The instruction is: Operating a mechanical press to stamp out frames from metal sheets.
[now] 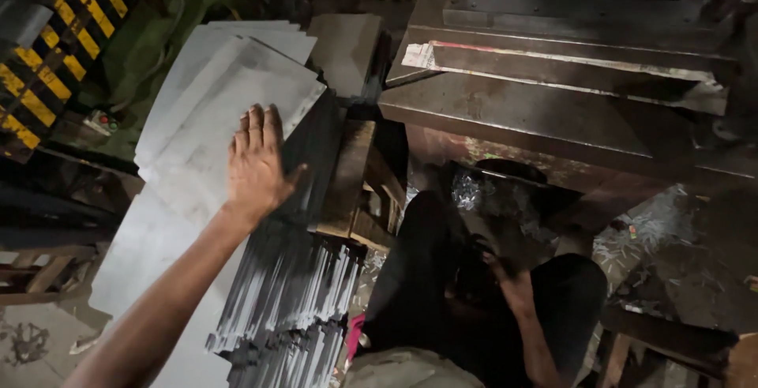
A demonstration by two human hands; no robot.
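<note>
My left hand (257,161) lies flat, fingers together, on the top sheet of a tall stack of grey metal sheets (197,112) at my left. Its thumb hangs over the stack's right edge. The sheets are fanned out and their layered edges (292,293) show below the hand. My right hand (513,284) rests low in the dark between my knees, on my dark trousers (426,269). Whether it holds anything is hidden by shadow.
A heavy steel machine bed (553,96) with stepped plates fills the upper right. Wooden blocks (355,175) support the stack beside my leg. Metal scrap (639,238) litters the floor under the machine. A yellow and black striped guard (47,64) stands at the far left.
</note>
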